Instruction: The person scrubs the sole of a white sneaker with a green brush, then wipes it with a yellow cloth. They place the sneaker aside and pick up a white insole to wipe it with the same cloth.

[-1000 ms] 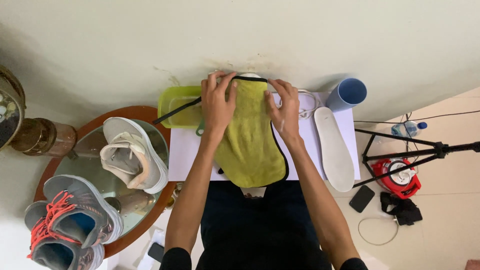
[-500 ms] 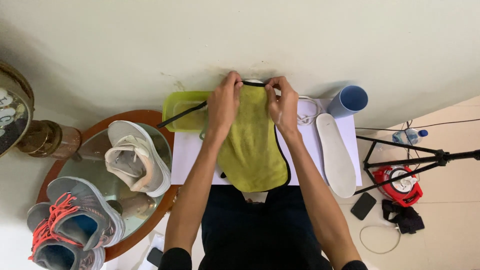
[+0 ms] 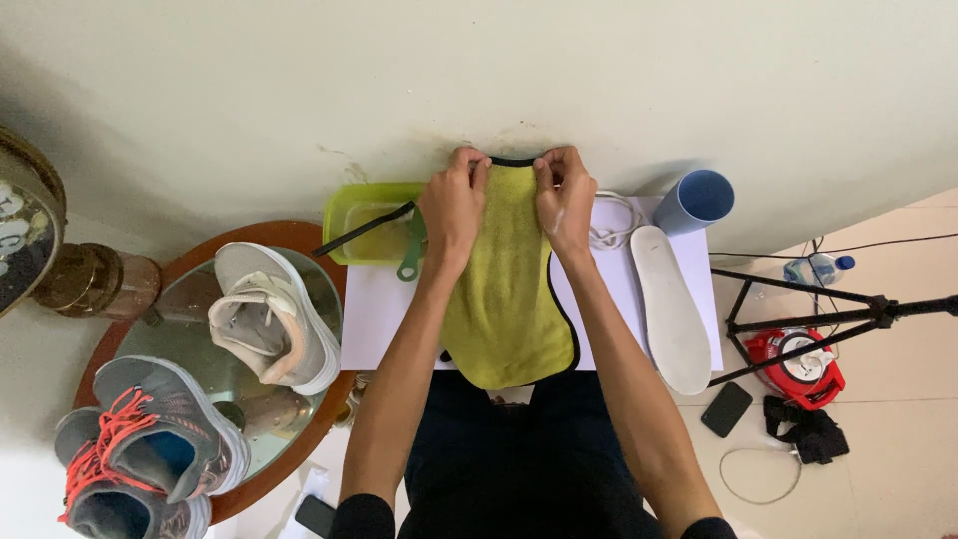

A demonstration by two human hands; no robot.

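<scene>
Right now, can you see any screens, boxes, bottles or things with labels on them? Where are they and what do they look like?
Phone: on the floor right of the table, flat dark rectangle, screen off.
Second phone: on the floor at the bottom edge, dark, partly hidden.
Bottle: lying on the floor far right, clear plastic, blue cap, pale label.
Clock face: at the left edge, round, pale, dark rim, cut off.
No boxes or signs.

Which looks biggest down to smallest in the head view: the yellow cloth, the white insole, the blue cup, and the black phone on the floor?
1. yellow cloth
2. white insole
3. blue cup
4. black phone

The phone lies on the floor, farther from the camera, so its rank against the cup is unsure.
</scene>
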